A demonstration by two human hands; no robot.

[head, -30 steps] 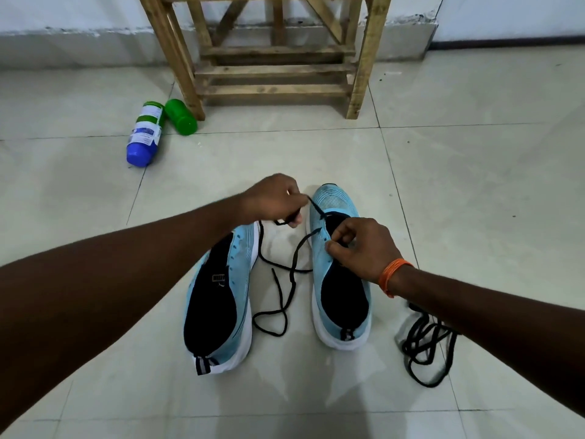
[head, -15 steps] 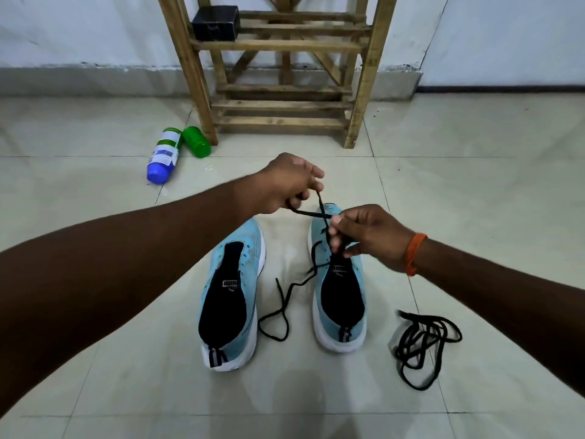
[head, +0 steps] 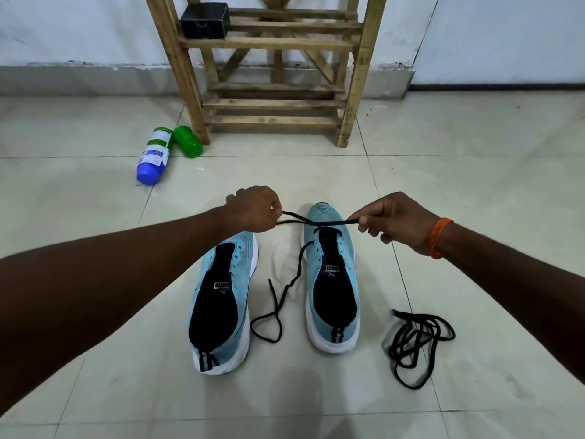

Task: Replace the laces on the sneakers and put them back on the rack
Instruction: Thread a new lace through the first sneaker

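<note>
Spanning the gap between the two hands, a black lace [head: 332,222] is held taut just above the toe of the right sneaker [head: 346,264]. One strand is pinched in the curled fingers of the left hand [head: 253,209]. The other is pinched between thumb and forefinger of the right hand [head: 395,220], whose remaining fingers are curled. The strands are seen to cross over the front eyelets of that sneaker. A loose length is trailed from the eyelets down to the floor [head: 474,185], where a loop is formed between the two sneakers. The left sneaker [head: 243,264], pale blue with a black lining like its partner, is stood unlaced beside it, heel toward the camera; its toe is hidden by the left forearm. Both sneakers are set on the tiles, well apart from the rack [head: 359,74], which is placed against the wall beyond them. A second lace [head: 414,335] is left in a loose tangle on the floor, to the right of the right sneaker. An orange band [head: 438,236] is worn on the right wrist. A black box [head: 204,20] is kept on an upper shelf of the rack. Near the rack's left leg, a blue-capped bottle [head: 153,156] and a green bottle [head: 188,141] are laid on their sides.
</note>
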